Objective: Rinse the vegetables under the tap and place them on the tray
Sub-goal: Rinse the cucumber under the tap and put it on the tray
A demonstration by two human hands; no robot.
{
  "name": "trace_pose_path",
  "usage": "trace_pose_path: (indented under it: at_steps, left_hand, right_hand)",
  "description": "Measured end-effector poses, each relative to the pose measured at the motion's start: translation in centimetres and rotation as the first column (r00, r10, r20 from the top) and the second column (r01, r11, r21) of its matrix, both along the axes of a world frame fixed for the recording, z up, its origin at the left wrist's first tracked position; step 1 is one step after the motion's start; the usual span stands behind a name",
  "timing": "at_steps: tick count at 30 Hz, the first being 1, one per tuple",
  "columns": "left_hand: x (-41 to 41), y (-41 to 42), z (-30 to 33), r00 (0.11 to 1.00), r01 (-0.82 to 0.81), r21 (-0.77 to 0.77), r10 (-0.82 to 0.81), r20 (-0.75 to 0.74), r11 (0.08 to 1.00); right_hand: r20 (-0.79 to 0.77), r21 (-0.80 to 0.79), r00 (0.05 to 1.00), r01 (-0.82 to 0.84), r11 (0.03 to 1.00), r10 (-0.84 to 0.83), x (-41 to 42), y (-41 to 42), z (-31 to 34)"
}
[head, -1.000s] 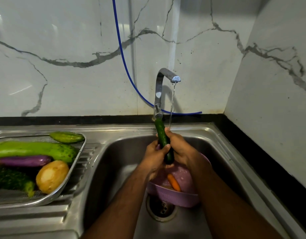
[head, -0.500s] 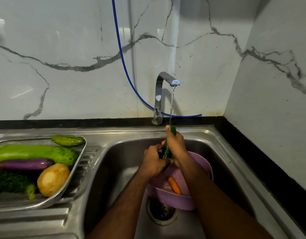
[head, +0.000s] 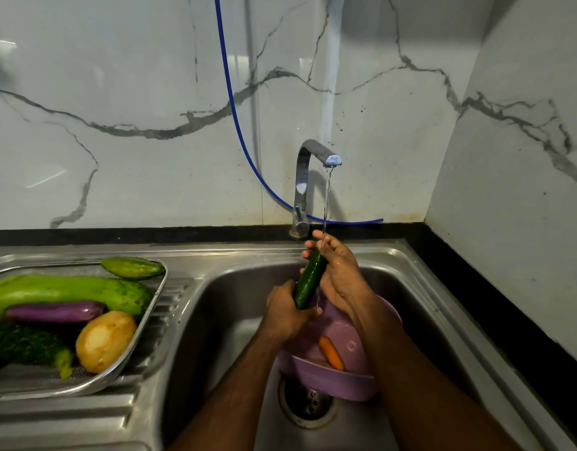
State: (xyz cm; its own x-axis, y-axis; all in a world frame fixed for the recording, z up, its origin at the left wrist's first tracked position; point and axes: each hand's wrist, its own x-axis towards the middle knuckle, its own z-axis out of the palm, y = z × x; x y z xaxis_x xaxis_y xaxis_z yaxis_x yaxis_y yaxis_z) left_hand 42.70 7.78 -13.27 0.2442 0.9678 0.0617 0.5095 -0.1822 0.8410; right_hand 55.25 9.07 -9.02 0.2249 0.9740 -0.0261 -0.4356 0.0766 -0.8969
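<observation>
Two hands meet over the sink basin around a dark green cucumber, which tilts with its top toward 1 o'clock. The left hand curls its fingers round the cucumber's lower end. The right hand wraps the upper end from the 3 o'clock side, its fingertips showing past the tip. A thin stream of water falls from the tap at 12 o'clock onto the right hand's fingers, just at the cucumber's top.

Below the hands, toward 6 o'clock, a lilac plastic colander sits in the basin over the drain, with an orange carrot lying inside it.

At 9 o'clock, a metal tray rests on the ribbed drainboard. It carries a long light green gourd, a purple aubergine lying against it, a yellow potato, a bumpy dark green bitter gourd, and a small green cucumber-like vegetable at the far rim.

A blue hose runs down the marble wall behind the tap.
</observation>
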Motion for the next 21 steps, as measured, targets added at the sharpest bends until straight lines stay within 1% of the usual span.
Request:
trace_pose_path:
  at_steps: [3, 8, 10, 13, 17, 19, 21]
  left_hand:
    - [-0.1, -0.2, -0.1, 0.999, 0.01, -0.033, -0.008, 0.045, 0.999]
    - [-0.2, 0.1, -0.7, 0.979, 0.061, -0.101, -0.04, 0.198, 0.993]
    - [-0.4, 0.0, -0.9, 0.966, 0.069, -0.126, -0.035, 0.256, 0.99]
    - [-0.6, -0.1, -1.0, 0.961, 0.08, -0.135, -0.041, 0.275, 0.988]
    - [-0.7, -0.2, -0.7, 0.948, 0.121, -0.162, -0.065, 0.313, 0.979]
    - [-0.7, -0.3, -0.6, 0.929, 0.146, -0.217, -0.059, 0.365, 0.965]
    - [-0.6, -0.4, -0.3, 0.907, 0.163, -0.281, -0.032, 0.419, 0.946]
  right_hand:
    - [0.05, -0.036, 0.998, -0.037, 0.999, 0.039, -0.9, 0.0, -0.7]
    - [0.128, -0.035, 0.991, -0.027, 0.999, 0.032, -1.8, -0.2, 0.3]
    - [0.134, -0.03, 0.99, -0.037, 0.999, 0.041, -2.1, -0.3, 0.6]
    - [0.02, -0.032, 0.997, -0.079, 0.996, 0.079, -1.9, -0.6, 1.1]
    - [-0.127, -0.019, 0.978, -0.172, 0.985, 0.168, -0.5, -1.0, 1.1]
    - [-0.161, -0.029, 0.972, -0.179, 0.983, 0.172, -0.1, -1.0, 1.0]
    - [-0.173, -0.023, 0.976, -0.14, 0.99, 0.134, -0.1, -0.8, 0.9]
